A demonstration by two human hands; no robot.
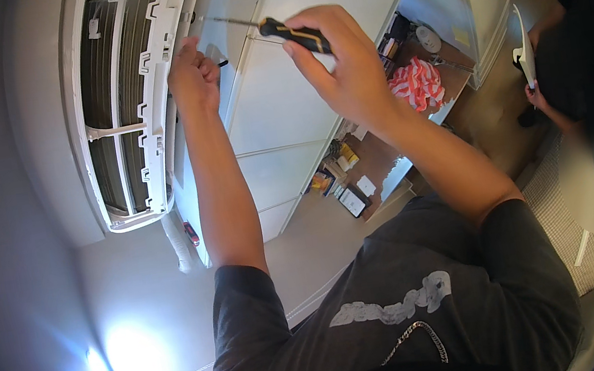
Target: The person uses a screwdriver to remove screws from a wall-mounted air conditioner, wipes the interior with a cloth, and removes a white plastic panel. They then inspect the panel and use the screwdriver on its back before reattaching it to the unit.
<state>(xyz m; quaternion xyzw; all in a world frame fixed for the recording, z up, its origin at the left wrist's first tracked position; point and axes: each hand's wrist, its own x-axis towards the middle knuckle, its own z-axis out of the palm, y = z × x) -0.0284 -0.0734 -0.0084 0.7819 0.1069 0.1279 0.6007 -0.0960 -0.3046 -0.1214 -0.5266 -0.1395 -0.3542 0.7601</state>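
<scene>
My right hand (348, 63) grips a screwdriver (272, 28) by its black and yellow handle. Its thin metal shaft points left toward the edge of a white wall-mounted air conditioner (152, 138). The tip is close to that edge, and I cannot tell whether it touches. Below the tip, my left hand (193, 76) is raised against the unit's edge with its fingers curled. A small black stick-like piece (223, 64) shows beside these fingers; whether they hold it is unclear. The unit's front is uncovered, showing dark fins behind white bars and clips along the rim.
Large white cabinet doors (285, 103) stand behind my hands. Lower down, a brown desk (377, 154) bears a red-and-white striped cloth (416, 83), a tablet-like device (353, 200) and small boxes. A white wrapped pipe (177, 242) hangs from the unit. Another person (574, 59) at right holds a white panel-like object (525, 48).
</scene>
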